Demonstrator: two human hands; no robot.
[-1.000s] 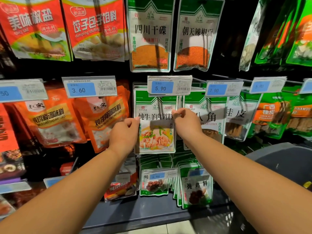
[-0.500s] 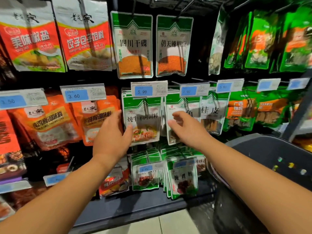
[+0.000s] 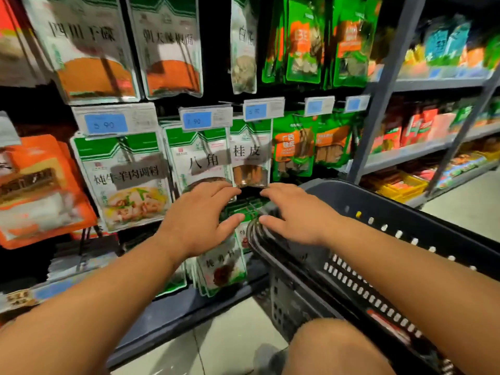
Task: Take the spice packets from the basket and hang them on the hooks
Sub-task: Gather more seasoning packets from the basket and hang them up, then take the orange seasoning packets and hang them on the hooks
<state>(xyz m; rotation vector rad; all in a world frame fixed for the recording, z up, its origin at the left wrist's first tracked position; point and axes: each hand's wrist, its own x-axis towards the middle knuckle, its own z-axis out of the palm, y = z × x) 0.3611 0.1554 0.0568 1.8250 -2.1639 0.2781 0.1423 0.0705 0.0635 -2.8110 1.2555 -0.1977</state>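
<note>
The dark basket (image 3: 405, 209) sits low. Spice packets (image 3: 127, 180) hang on hooks left of it. At its left rim the left grip (image 3: 200, 220) and right grip (image 3: 300, 212) hover, fingers spread, holding nothing.

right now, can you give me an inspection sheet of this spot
surface: dark shelf ledge, packets above it
job's things: packets hang in rows under price tags; basket at right, contents hidden
clutter: nothing seen
grips: left grip and right grip open, empty, by the basket's end
cables: nothing seen
surroundings: side shelves of goods, tiled floor
</note>
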